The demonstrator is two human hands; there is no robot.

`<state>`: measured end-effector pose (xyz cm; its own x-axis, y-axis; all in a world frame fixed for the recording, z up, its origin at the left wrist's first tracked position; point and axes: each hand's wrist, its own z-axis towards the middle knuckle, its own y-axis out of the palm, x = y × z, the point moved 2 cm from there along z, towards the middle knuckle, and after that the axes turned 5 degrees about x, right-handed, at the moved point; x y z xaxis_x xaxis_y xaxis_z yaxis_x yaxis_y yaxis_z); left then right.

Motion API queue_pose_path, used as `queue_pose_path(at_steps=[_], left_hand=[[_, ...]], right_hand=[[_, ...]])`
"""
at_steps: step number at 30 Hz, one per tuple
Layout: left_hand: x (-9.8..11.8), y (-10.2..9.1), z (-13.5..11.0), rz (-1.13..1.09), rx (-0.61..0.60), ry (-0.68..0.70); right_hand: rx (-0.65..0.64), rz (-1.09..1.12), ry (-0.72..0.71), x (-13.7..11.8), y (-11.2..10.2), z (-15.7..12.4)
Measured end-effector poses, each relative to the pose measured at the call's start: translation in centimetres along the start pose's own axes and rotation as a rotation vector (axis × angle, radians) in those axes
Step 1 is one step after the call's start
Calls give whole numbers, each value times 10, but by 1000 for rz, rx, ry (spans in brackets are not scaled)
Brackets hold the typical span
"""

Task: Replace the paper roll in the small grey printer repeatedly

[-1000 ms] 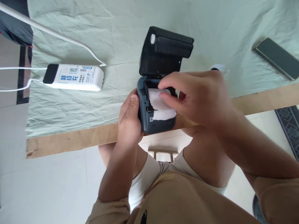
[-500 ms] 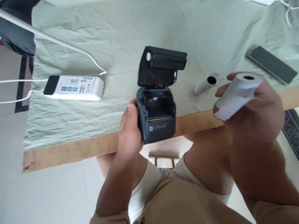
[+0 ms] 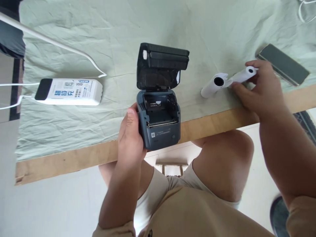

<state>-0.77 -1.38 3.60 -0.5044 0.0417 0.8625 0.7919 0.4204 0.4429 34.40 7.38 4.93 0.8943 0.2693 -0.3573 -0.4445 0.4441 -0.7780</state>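
A small dark grey printer (image 3: 159, 126) stands at the table's front edge with its black lid (image 3: 160, 65) flipped up and its paper bay bare. My left hand (image 3: 129, 138) grips the printer's left side. My right hand (image 3: 259, 89) is out to the right, its fingers closed round a white paper roll (image 3: 243, 75) held low over the cloth. A second white roll (image 3: 212, 86) lies on the cloth just left of it, and the two rolls seem to touch.
A pale green cloth (image 3: 118, 29) covers the wooden table (image 3: 74, 158). A white charger block (image 3: 67, 92) with white cables (image 3: 56, 42) lies at left. A dark phone (image 3: 282, 64) rests at the far right. My knees show below the table edge.
My right hand lifted the white paper roll out of the printer and carried it right, down beside the other roll. The printer's bay now shows bare. My left hand kept its grip.
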Motion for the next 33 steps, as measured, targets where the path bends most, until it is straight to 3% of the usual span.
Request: queue_pose_path(at_steps=[3, 6, 9, 12, 15, 17, 20, 22, 24, 28, 30, 33], left_hand=[[0, -1, 0, -29, 6, -31], [-1, -2, 1, -22, -9, -30], [-2, -4, 3, -10, -24, -15], [-4, -5, 5, 20, -37, 5], [-5, -6, 6, 46, -26, 10], [-5, -6, 5, 63, -17, 14], [-4, -5, 3, 79, -20, 10], [-4, -6, 3, 75, -26, 14], [-5, -7, 3, 75, -36, 21], [-6, -10, 5, 93, -70, 10], [-6, -10, 5, 105, -91, 9], [-4, -10, 4, 104, -112, 1]], right_hand=[[70, -44, -181, -32, -12, 3], [-93, -2, -370, -60, -6, 15], [-270, -41, -432, -57, 18, 32], [-360, -40, -376, -40, 34, 40], [-315, 69, -363, -42, 27, 34], [-214, 220, -297, -57, 16, 26], [-25, 616, -169, -90, 10, 11], [69, 888, -163, -115, 15, 4], [89, 1017, -104, -137, 26, -1], [30, 1133, 8, -166, 40, -1], [-65, 1229, 77, -170, 43, 1], [-202, 1362, 287, -167, 46, 4]])
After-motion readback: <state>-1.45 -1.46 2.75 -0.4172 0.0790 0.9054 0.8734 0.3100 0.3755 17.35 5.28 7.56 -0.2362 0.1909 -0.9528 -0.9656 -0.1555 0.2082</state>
